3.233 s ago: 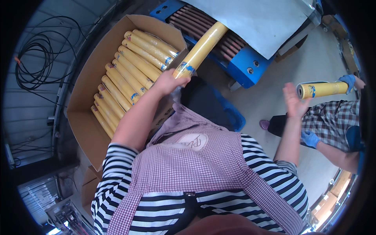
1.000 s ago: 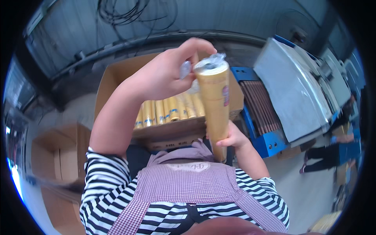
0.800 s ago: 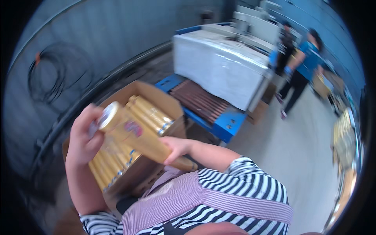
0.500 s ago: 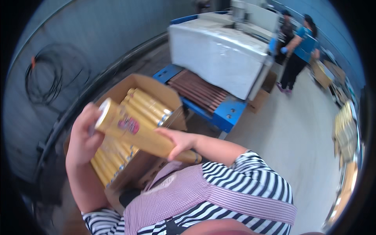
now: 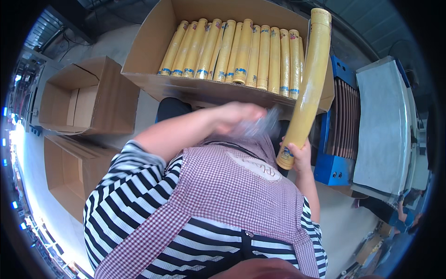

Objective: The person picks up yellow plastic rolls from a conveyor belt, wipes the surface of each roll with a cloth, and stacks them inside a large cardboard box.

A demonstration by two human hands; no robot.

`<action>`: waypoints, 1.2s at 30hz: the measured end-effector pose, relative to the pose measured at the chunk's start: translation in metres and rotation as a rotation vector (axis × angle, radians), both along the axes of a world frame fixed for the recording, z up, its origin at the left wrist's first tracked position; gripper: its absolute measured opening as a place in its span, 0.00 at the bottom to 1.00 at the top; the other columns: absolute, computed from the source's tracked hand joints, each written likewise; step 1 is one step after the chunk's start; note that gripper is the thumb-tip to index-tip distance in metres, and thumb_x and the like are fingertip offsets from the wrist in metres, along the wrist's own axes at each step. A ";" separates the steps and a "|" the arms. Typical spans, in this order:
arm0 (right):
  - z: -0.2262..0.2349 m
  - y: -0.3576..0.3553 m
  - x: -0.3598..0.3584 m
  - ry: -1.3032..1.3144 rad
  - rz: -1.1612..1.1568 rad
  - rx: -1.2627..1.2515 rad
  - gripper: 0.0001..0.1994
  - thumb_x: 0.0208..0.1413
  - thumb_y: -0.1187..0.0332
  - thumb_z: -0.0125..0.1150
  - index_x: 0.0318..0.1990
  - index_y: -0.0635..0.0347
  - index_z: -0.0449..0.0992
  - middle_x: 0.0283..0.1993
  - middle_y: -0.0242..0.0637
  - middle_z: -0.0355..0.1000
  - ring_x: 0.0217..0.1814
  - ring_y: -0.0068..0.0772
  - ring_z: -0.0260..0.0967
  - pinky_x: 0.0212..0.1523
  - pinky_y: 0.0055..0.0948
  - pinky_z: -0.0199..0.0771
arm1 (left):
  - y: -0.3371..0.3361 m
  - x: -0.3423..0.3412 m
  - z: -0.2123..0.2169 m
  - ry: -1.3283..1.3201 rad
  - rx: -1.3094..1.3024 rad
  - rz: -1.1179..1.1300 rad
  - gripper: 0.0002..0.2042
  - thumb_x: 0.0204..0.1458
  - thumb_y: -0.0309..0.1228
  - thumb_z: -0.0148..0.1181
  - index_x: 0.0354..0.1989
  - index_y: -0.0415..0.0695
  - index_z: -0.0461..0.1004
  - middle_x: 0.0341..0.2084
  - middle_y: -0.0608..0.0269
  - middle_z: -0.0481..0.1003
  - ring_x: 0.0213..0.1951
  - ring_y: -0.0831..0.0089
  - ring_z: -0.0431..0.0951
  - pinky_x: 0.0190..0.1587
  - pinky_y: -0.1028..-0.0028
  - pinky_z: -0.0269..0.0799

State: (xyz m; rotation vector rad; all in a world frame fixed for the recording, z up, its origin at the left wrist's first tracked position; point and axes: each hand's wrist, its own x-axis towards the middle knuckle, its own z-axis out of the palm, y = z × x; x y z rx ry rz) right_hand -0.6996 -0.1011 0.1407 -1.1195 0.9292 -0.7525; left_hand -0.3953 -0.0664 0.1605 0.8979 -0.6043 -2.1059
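My right hand [image 5: 301, 156] is closed round the lower end of a long yellow tube [image 5: 309, 79] with a shiny surface and small coloured prints. The tube leans up and away, its far end over the right side of a large cardboard box [image 5: 297, 103]. In front of my chest is my left hand [image 5: 236, 116], blurred by motion and closed on a crumpled piece of clear plastic film [image 5: 260, 125]. Inside the box, several similar yellow tubes [image 5: 241, 51] lie side by side, their blue-printed ends towards me.
On the left stand two open cardboard boxes [image 5: 116, 100]. To the right is a blue-framed machine [image 5: 331, 169] with brown rollers [image 5: 344, 116] and a white-covered body [image 5: 378, 130]. Beyond it, at the lower right, a person [image 5: 402, 216] in a blue top is partly visible.
My view has swung left, bringing the box in front of me. My left hand has come away from the tube's end and holds clear film. The tube now points away, in my right hand.
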 end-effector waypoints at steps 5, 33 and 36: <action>0.056 -0.038 0.022 -0.056 0.085 0.016 0.37 0.43 0.63 0.74 0.59 0.64 0.60 0.42 0.50 0.74 0.38 0.41 0.77 0.39 0.36 0.81 | 0.044 0.050 -0.004 -0.626 -0.209 -0.737 0.21 0.59 0.50 0.59 0.40 0.41 0.80 0.44 0.60 0.74 0.50 0.69 0.72 0.50 0.70 0.66; -0.010 -0.078 0.208 -0.082 0.543 0.147 0.28 0.68 0.53 0.49 0.67 0.61 0.61 0.65 0.47 0.64 0.69 0.42 0.61 0.66 0.43 0.65 | 0.010 0.121 -0.021 -0.836 -0.760 0.279 0.17 0.58 0.40 0.59 0.23 0.40 0.74 0.19 0.56 0.66 0.23 0.60 0.68 0.28 0.65 0.65; 0.003 -0.038 0.213 -0.645 0.497 0.842 0.34 0.67 0.41 0.36 0.68 0.58 0.59 0.70 0.43 0.59 0.72 0.42 0.56 0.69 0.48 0.58 | -0.018 0.096 0.015 -1.123 -0.990 0.197 0.08 0.52 0.29 0.60 0.40 0.42 0.77 0.33 0.56 0.73 0.35 0.60 0.74 0.41 0.65 0.70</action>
